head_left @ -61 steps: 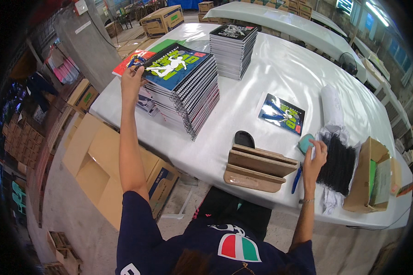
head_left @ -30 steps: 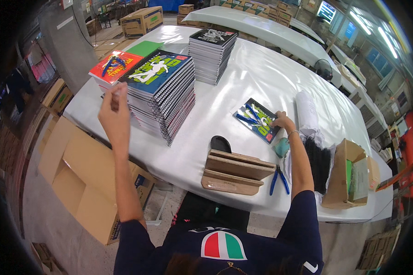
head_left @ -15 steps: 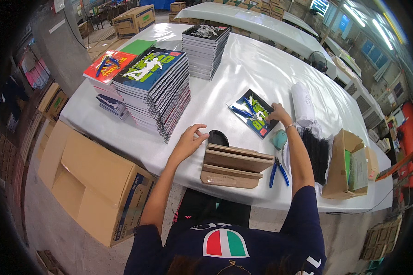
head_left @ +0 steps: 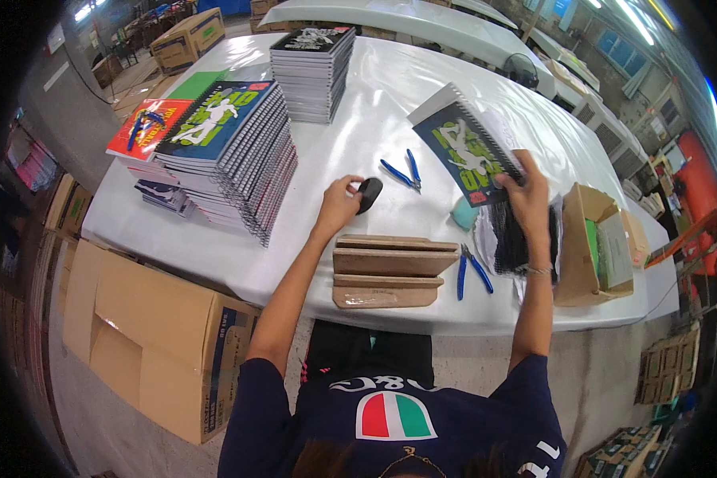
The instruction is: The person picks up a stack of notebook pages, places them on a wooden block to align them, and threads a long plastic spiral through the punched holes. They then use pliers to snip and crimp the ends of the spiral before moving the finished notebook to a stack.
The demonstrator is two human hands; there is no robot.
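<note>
My right hand [head_left: 526,187] grips a notebook [head_left: 464,147] by its bound edge, thumb on the dark blue cover with a white figure and green lettering. The notebook is raised off the table and tilted, and pale pages show at its far edge. My left hand [head_left: 342,203] pinches a small black round dish [head_left: 368,195], tipped on its side. Between the hands, blue-handled pliers [head_left: 406,174] lie spread on the table. Nearest me stands a brown slotted wooden stand [head_left: 390,271], with a second pair of blue-handled pliers [head_left: 474,273] beside it.
Tall stacks of spiral notebooks [head_left: 231,159] and black-covered notebooks [head_left: 311,76] stand at the left and back. Black wire bindings [head_left: 506,239], a teal lump [head_left: 464,213] and an open cardboard box [head_left: 581,239] are at right. A large carton [head_left: 151,334] sits beside the table at left.
My right hand has lifted the notebook from the table; the pliers that lay on it now rest on the table. My left hand has reached forward and taken hold of the black dish.
</note>
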